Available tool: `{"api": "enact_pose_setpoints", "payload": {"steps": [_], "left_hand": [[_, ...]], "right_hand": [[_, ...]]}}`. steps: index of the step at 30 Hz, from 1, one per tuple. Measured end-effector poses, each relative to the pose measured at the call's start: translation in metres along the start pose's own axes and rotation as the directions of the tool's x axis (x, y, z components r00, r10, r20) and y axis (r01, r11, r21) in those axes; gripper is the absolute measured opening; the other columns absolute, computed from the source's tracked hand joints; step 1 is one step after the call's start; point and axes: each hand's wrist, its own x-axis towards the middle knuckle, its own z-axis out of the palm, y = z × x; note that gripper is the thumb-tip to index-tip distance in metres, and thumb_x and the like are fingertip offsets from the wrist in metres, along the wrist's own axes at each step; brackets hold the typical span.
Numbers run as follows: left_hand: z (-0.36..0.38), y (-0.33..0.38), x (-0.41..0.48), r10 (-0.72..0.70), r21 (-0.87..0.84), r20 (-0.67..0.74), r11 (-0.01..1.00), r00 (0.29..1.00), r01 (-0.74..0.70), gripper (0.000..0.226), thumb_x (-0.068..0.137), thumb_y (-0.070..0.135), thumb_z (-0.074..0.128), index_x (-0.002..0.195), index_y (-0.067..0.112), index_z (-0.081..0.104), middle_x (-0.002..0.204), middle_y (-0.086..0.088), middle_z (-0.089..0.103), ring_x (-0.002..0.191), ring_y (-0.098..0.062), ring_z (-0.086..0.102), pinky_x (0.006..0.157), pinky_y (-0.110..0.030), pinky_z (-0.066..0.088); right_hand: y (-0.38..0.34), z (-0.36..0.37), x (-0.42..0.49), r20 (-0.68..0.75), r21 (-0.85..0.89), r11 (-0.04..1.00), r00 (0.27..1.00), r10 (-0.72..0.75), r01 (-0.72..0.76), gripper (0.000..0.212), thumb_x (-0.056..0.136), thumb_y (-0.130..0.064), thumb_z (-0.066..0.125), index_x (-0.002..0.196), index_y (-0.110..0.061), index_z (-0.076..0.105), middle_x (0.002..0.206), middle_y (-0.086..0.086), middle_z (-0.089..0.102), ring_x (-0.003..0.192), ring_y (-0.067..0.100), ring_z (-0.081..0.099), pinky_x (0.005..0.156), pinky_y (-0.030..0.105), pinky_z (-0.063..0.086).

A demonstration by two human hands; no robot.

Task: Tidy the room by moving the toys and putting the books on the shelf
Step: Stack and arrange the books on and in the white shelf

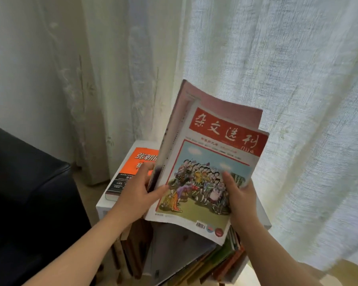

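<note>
Both of my hands hold a small stack of magazines above a white shelf unit. The front magazine has a red title band and a cartoon crowd on its cover; a pink-covered one stands behind it. My left hand grips the stack's left edge, thumb on the cover. My right hand grips the lower right side, thumb on the picture. An orange and black book lies flat on the shelf top, partly hidden by my left hand.
Several books stand in the shelf's lower compartments. A dark leather sofa arm is close on the left. Pale curtains hang right behind the shelf. A yellowish round object sits at the bottom right.
</note>
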Motion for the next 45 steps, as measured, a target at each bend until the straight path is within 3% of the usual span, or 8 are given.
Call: {"api": "enact_pose_setpoints", "payload": {"steps": [6,11,18,29,33,38,40,45], "left_hand": [[0.009,-0.013,-0.008,-0.149,-0.173,0.005,0.974,0.989,0.148,0.047,0.072,0.014,0.077,0.108,0.034,0.054,0.105,0.019,0.065,0.097,-0.001,0.063,0.085,-0.027,0.052],[0.013,-0.004,-0.009,-0.232,-0.452,-0.110,0.878,0.967,0.159,0.036,0.068,0.004,0.077,0.089,0.032,0.067,0.085,0.017,0.074,0.084,-0.004,0.070,0.074,-0.028,0.057],[0.001,-0.025,-0.042,-0.243,-0.380,0.050,0.892,0.969,0.244,0.041,0.065,0.004,0.076,0.096,0.028,0.065,0.088,0.018,0.073,0.087,-0.004,0.069,0.070,-0.021,0.057],[0.002,-0.074,-0.085,-0.335,-0.079,0.106,0.936,0.936,0.344,0.042,0.060,0.010,0.085,0.088,0.037,0.070,0.093,0.013,0.072,0.095,-0.006,0.066,0.091,-0.034,0.052],[0.004,-0.083,-0.110,-0.298,-0.104,0.018,0.949,0.955,0.298,0.048,0.055,0.026,0.088,0.088,0.053,0.066,0.101,0.018,0.071,0.097,-0.003,0.066,0.088,-0.032,0.053],[0.003,-0.093,-0.122,-0.297,0.270,-0.016,0.918,0.955,0.290,0.042,0.072,0.030,0.078,0.112,0.022,0.065,0.107,0.005,0.069,0.090,-0.003,0.061,0.075,-0.012,0.048],[0.001,-0.094,-0.122,-0.254,0.363,-0.030,0.898,0.967,0.247,0.051,0.068,0.050,0.072,0.108,0.018,0.069,0.101,0.002,0.072,0.089,-0.009,0.065,0.075,-0.019,0.052],[0.009,-0.096,-0.121,-0.018,0.583,-0.035,0.812,0.999,0.035,0.050,0.064,0.056,0.048,0.082,0.019,0.075,0.063,0.009,0.070,0.071,-0.002,0.061,0.047,-0.009,0.045]], "right_hand": [[-0.007,-0.001,-0.008,0.072,-0.127,0.984,0.991,-0.115,0.123,0.033,0.071,-0.033,0.072,0.101,-0.030,0.059,0.094,-0.001,0.072,0.084,0.015,0.071,0.072,0.033,0.059],[-0.015,0.004,-0.010,0.142,-0.155,0.974,0.979,-0.146,0.168,0.029,0.076,-0.021,0.073,0.100,-0.029,0.058,0.092,-0.006,0.070,0.077,0.002,0.069,0.058,0.014,0.054],[-0.002,-0.015,-0.029,0.402,-0.194,0.978,0.904,0.148,-0.074,0.038,0.064,-0.024,0.072,0.101,-0.020,0.061,0.094,0.000,0.074,0.086,0.016,0.071,0.073,0.027,0.059],[0.043,-0.026,-0.068,0.409,-0.382,0.904,0.842,0.351,-0.191,0.023,0.076,-0.006,0.072,0.091,-0.024,0.066,0.088,-0.010,0.072,0.084,0.004,0.066,0.061,0.009,0.051],[0.059,-0.020,-0.072,0.391,-0.486,0.862,0.847,0.359,-0.141,0.022,0.078,-0.011,0.072,0.087,-0.030,0.066,0.092,-0.011,0.070,0.091,0.009,0.065,0.079,0.024,0.054],[0.081,-0.012,-0.076,0.335,-0.651,0.757,0.873,0.353,-0.056,0.021,0.079,-0.027,0.072,0.093,-0.035,0.059,0.095,-0.014,0.063,0.093,0.008,0.059,0.087,0.026,0.049],[0.089,-0.007,-0.076,0.302,-0.678,0.733,0.890,0.341,-0.051,0.024,0.081,-0.028,0.070,0.101,-0.032,0.057,0.101,-0.011,0.061,0.096,0.010,0.057,0.089,0.029,0.049],[0.113,0.007,-0.075,0.098,-0.359,0.793,0.825,0.556,-0.491,0.020,0.083,-0.012,0.068,0.096,-0.022,0.057,0.106,0.007,0.065,0.093,0.023,0.065,0.085,0.042,0.056]]}}
